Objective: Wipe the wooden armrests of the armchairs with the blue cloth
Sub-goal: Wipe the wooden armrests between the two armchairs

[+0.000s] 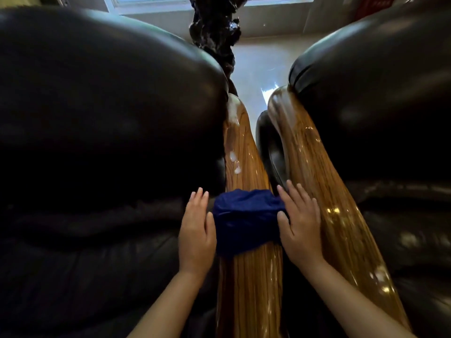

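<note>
- I see the blue cloth (246,223) draped across the left armrest (246,276).
- My left hand (196,236) and right hand (301,228) flank it, fingers straight, grasping nothing.
- The right armrest (324,191) lies beside.

The two armrests are showing as polished wood: the left armrest (246,152) and the right armrest (317,172) are both gleaming with a glossy, smooth varnish over straight grain. White foamy smears are sitting along the left one's far end. The blue cloth (246,220) is looking soft and matt. The armchair cushions (109,106) are shining like smooth dark leather.
</note>
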